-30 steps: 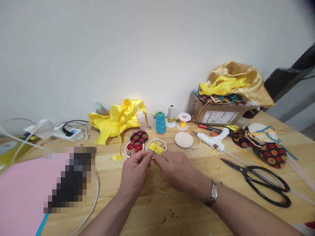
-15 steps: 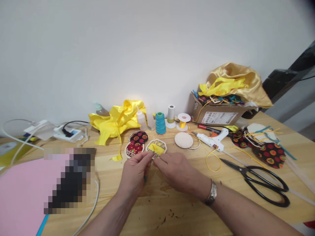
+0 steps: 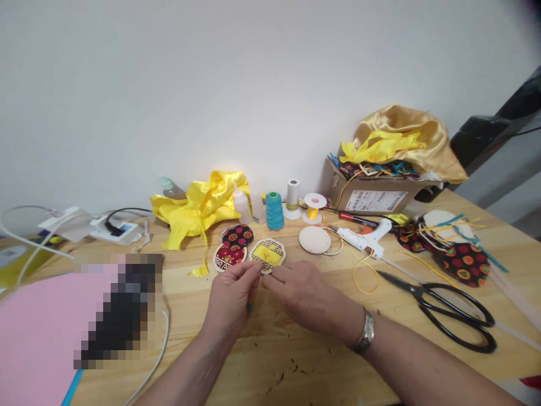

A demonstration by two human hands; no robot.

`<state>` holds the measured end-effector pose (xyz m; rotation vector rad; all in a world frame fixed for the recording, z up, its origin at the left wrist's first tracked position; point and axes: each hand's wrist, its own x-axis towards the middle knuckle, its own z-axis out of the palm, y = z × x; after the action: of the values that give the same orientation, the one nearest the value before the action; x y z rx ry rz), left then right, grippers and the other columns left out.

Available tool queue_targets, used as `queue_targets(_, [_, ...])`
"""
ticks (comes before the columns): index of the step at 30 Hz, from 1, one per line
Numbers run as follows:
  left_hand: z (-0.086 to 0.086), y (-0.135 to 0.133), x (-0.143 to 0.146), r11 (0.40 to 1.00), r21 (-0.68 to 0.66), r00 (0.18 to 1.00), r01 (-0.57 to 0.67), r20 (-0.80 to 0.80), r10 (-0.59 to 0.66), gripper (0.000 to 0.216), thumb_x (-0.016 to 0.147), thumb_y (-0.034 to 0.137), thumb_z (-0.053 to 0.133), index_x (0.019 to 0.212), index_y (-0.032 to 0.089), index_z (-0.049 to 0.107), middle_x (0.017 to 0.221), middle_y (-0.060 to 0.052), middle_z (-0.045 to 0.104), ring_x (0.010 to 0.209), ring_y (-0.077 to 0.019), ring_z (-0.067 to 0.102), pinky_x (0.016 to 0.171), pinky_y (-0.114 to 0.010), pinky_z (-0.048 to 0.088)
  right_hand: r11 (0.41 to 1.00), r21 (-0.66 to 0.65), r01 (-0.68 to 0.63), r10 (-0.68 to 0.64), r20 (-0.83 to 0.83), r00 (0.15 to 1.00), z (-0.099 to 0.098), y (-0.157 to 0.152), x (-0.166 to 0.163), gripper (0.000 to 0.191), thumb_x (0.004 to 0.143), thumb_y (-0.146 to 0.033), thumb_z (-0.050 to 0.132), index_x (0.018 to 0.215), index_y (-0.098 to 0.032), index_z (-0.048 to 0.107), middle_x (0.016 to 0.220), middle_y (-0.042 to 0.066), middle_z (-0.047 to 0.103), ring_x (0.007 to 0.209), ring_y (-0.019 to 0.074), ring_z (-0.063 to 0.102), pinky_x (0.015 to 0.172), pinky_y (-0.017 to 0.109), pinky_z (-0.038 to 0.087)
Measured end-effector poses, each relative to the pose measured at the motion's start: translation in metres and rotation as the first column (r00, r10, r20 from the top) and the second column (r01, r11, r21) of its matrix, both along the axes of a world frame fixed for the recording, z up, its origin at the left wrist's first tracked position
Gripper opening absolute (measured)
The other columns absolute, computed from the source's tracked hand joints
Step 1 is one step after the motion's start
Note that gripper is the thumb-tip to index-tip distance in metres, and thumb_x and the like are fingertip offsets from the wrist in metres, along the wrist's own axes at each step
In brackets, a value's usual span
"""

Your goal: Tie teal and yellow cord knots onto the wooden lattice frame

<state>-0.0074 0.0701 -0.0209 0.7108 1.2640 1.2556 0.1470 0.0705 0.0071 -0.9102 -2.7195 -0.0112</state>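
Observation:
My left hand [image 3: 233, 293] is closed in a pinch, thumb against forefinger. A small teal bit [image 3: 249, 307] shows below its fingers, too little to name. My right hand [image 3: 302, 293] is closed beside it, fingertips curled inward and nearly meeting the left ones; what they grip is hidden. Just beyond the fingertips lies a round wooden lattice piece [image 3: 279, 247] with yellow fabric [image 3: 270, 255] behind its openings. Left of it sit a lattice piece with red patterned fabric [image 3: 229, 258] and a dark patterned fabric round [image 3: 238, 237].
A teal thread cone [image 3: 274, 211], a yellow thread spool [image 3: 313, 213] and yellow cloth [image 3: 198, 206] stand along the wall. To the right are a wooden disc [image 3: 315, 241], a white glue gun [image 3: 361, 239], black scissors [image 3: 452, 307] and a cardboard box [image 3: 374, 197].
Both hands stay close together over the table, with only slight finger movement. The view has shifted a little; the yellow lattice piece shows slightly more beyond the fingertips.

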Motion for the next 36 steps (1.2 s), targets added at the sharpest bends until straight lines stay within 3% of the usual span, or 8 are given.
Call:
queue_targets(8, [0.002,-0.001,-0.003,0.996,0.032,0.978,0.088,-0.193,-0.081,0.016,0.062,0.029,0.073,0.072,0.016,0.072,0.052,0.003,0.058,0.055,-0.0123,0.052,0.056,-0.022,0.041,0.986,0.163,-0.035,0.036,-0.004,0.999,0.004,-0.002,-0.001,0.014,0.087,-0.010,0.039,0.088,-0.013,0.053,0.075,0.003,0.057,0.060,0.0145,0.045,0.050,0.029,0.024])
queue_targets(13, [0.010,-0.003,-0.003,0.959,0.067,0.867,0.276,-0.448,-0.218,0.016,0.071,0.025,0.063,0.079,0.018,0.074,0.061,0.001,0.065,0.061,-0.0143,0.052,0.058,-0.023,0.038,0.964,0.267,0.021,-0.013,-0.029,0.999,0.009,-0.001,0.003,0.014,0.087,-0.012,0.040,0.084,-0.014,0.054,0.072,0.003,0.053,0.062,0.0160,0.044,0.050,0.029,0.023])
queue_targets(16, [0.013,-0.004,0.000,0.928,0.093,0.829,0.361,-0.488,-0.274,0.016,0.073,0.027,0.061,0.079,0.020,0.075,0.065,0.000,0.067,0.065,-0.0158,0.053,0.061,-0.024,0.038,0.979,0.188,0.080,-0.067,-0.075,0.995,0.012,0.004,0.007,0.012,0.086,-0.013,0.045,0.081,-0.016,0.055,0.075,0.002,0.055,0.065,0.0149,0.045,0.051,0.028,0.023])
queue_targets(20, [0.012,-0.005,0.002,0.908,0.102,0.839,0.408,-0.433,-0.328,0.015,0.071,0.031,0.065,0.075,0.020,0.074,0.062,0.000,0.064,0.061,-0.0146,0.051,0.058,-0.024,0.037,0.985,-0.053,0.165,-0.172,-0.198,0.965,0.009,0.018,0.013,0.011,0.086,-0.016,0.048,0.081,-0.017,0.058,0.077,0.001,0.056,0.069,0.0120,0.047,0.055,0.024,0.027])
queue_targets(24, [0.010,-0.005,0.000,0.935,0.082,0.909,0.344,-0.280,-0.310,0.017,0.069,0.033,0.068,0.070,0.017,0.071,0.050,0.003,0.051,0.047,-0.0083,0.037,0.045,-0.021,0.025,0.940,-0.329,0.087,-0.209,-0.355,0.911,-0.001,0.032,0.014,0.015,0.086,-0.019,0.049,0.080,-0.016,0.063,0.077,0.001,0.060,0.072,0.0104,0.050,0.062,0.022,0.033])
queue_targets(27, [0.008,-0.004,-0.003,0.963,0.099,0.961,0.250,-0.143,-0.235,0.018,0.068,0.033,0.070,0.071,0.016,0.069,0.051,0.004,0.049,0.046,-0.0062,0.036,0.042,-0.019,0.022,0.896,-0.441,0.044,-0.237,-0.393,0.889,-0.007,0.035,0.013,0.016,0.086,-0.017,0.049,0.079,-0.015,0.063,0.075,0.001,0.062,0.069,0.0099,0.051,0.062,0.021,0.034])
queue_targets(31, [0.004,0.000,-0.004,0.985,0.111,0.989,0.135,-0.068,-0.128,0.020,0.068,0.033,0.070,0.076,0.015,0.067,0.049,0.006,0.046,0.043,-0.0050,0.033,0.041,-0.019,0.021,0.871,-0.492,0.011,-0.230,-0.387,0.893,-0.005,0.029,0.008,0.018,0.087,-0.020,0.047,0.077,-0.015,0.062,0.071,0.000,0.062,0.065,0.0089,0.051,0.060,0.020,0.033])
queue_targets(36, [0.005,0.001,-0.004,0.991,0.105,0.988,0.081,-0.137,-0.067,0.023,0.067,0.035,0.071,0.078,0.015,0.068,0.049,0.007,0.047,0.042,-0.0045,0.033,0.040,-0.019,0.020,0.929,-0.363,0.077,-0.199,-0.312,0.929,0.004,0.018,0.003,0.023,0.088,-0.023,0.045,0.072,-0.015,0.060,0.067,0.000,0.062,0.060,0.0084,0.049,0.057,0.021,0.029])
